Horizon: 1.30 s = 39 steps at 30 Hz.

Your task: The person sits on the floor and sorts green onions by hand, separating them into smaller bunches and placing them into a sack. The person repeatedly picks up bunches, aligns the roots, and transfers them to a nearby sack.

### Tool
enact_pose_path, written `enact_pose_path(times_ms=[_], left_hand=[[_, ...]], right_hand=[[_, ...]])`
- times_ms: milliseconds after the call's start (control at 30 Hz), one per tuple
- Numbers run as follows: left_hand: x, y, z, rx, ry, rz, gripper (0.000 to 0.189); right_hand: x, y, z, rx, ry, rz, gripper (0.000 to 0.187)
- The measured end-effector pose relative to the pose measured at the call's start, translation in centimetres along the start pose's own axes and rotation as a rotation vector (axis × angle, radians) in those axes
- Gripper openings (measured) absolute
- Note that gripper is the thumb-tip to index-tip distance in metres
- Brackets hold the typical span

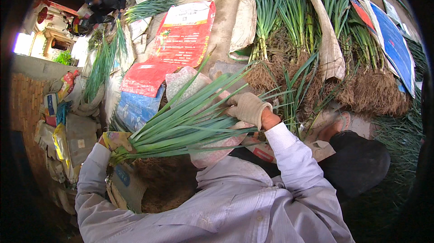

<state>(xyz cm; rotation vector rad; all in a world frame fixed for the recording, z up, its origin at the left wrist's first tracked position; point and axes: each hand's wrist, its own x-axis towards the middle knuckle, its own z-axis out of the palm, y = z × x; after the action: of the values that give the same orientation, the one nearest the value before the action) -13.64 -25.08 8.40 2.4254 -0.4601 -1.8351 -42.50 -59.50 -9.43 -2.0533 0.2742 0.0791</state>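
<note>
A bunch of long green leeks or green onions (190, 120) lies slantwise across my lap, its leaves fanned toward the upper right. My left hand (117, 142), in a stained yellowish glove, grips the bunch by its lower stalk end. Over the leafy end is my right hand (247, 109) in a knitted beige glove, fingers curled against the leaves. Several leaf tips stick out past its wrist. A mottled pink-and-white cloth or sack (184, 80) shows beneath the bunch. The root ends of the held plants cannot be made out.
Bundles with brown roots (368, 88) lie at the right under sacks. A flattened red sack (183, 39) covers the ground ahead. Another person (105, 3) crouches at upper left near more greens (101, 63). Piled bags (79, 134) stand left; loose leaves (396, 148) lie right.
</note>
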Motion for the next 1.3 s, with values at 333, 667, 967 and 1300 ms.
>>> enact_pose_path(times_ms=[333,667,967,1300], left_hand=[[0.9,-1.2,-0.3,0.210,-0.059,0.181,0.063],[1.2,-1.8,-0.3,0.018,-0.089,0.070,0.066],[2.6,-2.8,-1.2,0.129,-0.086,0.076,0.059],[3.0,-3.4,-1.7,0.064,-0.116,0.039,0.060]], right_hand=[[0.3,-1.5,4.1,-0.280,0.310,0.197,0.029],[-3.5,2.3,-4.7,0.231,0.730,0.397,0.026],[1.3,-1.2,-1.2,0.148,0.161,0.254,0.033],[2.0,-2.4,1.4,0.007,0.231,-0.063,0.030]])
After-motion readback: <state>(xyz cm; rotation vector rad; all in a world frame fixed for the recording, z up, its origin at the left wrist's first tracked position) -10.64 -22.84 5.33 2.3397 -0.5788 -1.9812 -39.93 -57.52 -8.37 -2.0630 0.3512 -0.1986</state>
